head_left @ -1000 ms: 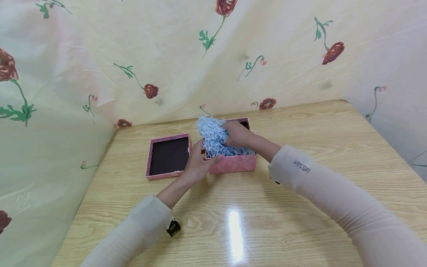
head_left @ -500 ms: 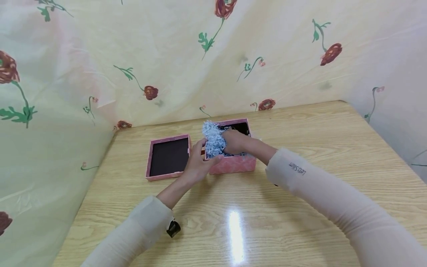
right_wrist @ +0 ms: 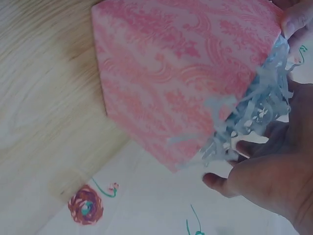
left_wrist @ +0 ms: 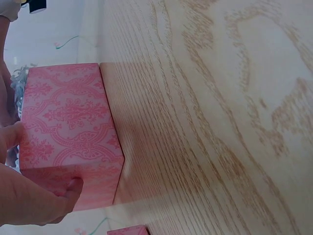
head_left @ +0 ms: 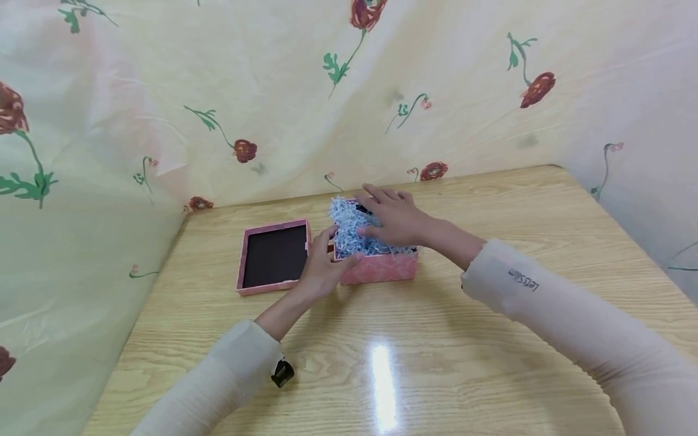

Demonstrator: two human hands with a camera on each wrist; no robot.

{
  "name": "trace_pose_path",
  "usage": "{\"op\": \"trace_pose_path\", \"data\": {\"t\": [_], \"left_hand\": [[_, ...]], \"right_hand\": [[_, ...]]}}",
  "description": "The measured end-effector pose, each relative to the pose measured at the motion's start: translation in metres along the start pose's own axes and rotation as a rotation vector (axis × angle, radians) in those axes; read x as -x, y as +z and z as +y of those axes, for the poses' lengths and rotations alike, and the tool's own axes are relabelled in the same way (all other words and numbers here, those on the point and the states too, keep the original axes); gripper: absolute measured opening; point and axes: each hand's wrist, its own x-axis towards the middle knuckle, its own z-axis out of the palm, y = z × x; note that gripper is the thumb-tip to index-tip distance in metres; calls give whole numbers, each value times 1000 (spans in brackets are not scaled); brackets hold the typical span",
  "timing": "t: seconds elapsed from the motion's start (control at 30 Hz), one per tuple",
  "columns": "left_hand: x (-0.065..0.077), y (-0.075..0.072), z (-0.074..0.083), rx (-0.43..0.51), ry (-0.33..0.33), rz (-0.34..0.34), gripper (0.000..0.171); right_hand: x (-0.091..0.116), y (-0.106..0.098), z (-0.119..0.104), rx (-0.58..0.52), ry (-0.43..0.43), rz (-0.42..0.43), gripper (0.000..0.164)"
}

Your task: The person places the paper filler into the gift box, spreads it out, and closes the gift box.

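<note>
The left hand (head_left: 317, 272) is gripping the box (head_left: 378, 269) by its corner on the table (head_left: 463, 351), apparently steadying it, while the right hand (head_left: 402, 219) is lying with fingers (head_left: 377, 194) outspread over the shreds (head_left: 349, 227) inside. The left wrist view is revealing fingers pressing the box's end wall, which the head view is hiding.

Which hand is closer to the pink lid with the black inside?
Left. The left hand grips a corner of the patterned pink box, just beside the pink lid. The right hand is farther away, spread over the pale blue shredded paper in the box.
</note>
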Motion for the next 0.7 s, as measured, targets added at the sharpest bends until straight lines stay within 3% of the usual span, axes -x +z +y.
{"op": "trace_pose_path", "data": {"t": [0.3,0.7], "left_hand": [[1,-1,-1,0,5,-7,79],[-1,0,-4,25,31,-13,78]], "right_hand": [[11,0,4,43,-82,15,73],[5,19,-3,66,-99,-132,66]]}}
